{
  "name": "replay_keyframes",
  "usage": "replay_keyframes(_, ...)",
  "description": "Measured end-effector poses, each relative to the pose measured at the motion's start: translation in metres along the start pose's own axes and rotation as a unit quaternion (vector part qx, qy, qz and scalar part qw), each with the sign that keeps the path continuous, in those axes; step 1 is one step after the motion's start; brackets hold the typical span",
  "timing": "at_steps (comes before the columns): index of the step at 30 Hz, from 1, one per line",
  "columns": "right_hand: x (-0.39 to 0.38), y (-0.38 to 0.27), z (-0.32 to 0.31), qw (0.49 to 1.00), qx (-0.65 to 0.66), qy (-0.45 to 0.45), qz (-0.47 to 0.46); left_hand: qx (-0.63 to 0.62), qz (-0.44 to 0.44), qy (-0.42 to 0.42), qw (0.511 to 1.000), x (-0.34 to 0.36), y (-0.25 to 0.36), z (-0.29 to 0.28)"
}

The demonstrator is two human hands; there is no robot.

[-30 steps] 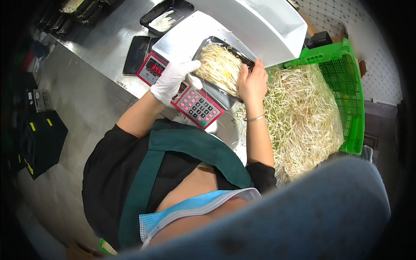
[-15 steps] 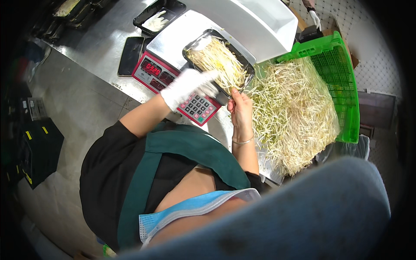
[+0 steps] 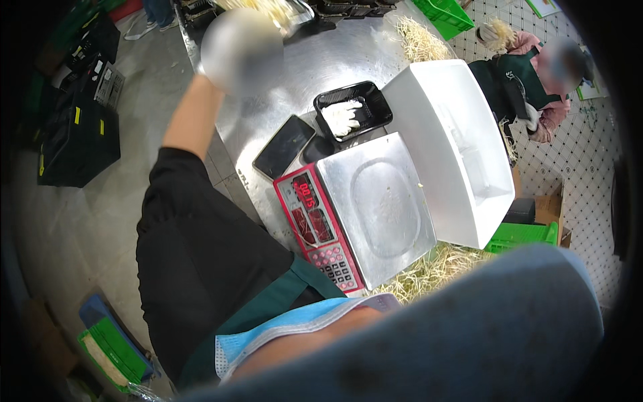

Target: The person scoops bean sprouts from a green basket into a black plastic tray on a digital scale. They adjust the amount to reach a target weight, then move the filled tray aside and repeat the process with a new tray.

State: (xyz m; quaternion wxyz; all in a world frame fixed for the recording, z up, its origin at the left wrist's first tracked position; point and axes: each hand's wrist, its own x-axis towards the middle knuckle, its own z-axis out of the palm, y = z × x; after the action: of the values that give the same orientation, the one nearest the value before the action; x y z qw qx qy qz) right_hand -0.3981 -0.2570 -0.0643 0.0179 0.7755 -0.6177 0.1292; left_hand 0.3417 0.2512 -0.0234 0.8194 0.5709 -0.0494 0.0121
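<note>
My left hand [image 3: 240, 50], in a white glove, is stretched out to the far left end of the metal table. It is a blur, so its fingers do not show. Right by it is a black tray [image 3: 303, 15] filled with bean sprouts [image 3: 262, 8]; whether the hand grips the tray I cannot tell. My right hand is out of view. Nearer to me stands a red weighing scale [image 3: 309, 224] with lit red digits and a bare steel pan [image 3: 392, 208].
Beside the scale lie a dark phone [image 3: 284, 147] and a black tray [image 3: 378, 104] holding a white glove [image 3: 341, 118]. A white foam box [image 3: 462, 87] stands to the right. Loose sprouts [image 3: 429, 271] lie below it. Across the table is a co-worker [image 3: 512, 80].
The tray of sprouts is off the scale pan and at the table's far left. My left arm has swung out there; my right hand has left the view. The view has shifted leftward.
</note>
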Motion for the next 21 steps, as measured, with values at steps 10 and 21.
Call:
replay_keyframes(10, 0.000, 0.101, -0.027, 0.973, -0.169, -0.073, 0.136, 0.238, 0.035, 0.125, 0.963, 0.098, 0.015, 0.014)
replay_keyframes(21, -0.041, 0.258, -0.086, 0.948, -0.217, 0.038, 0.230, 0.433, 0.179, -0.316, 0.825, -0.199, -0.046, 0.164)
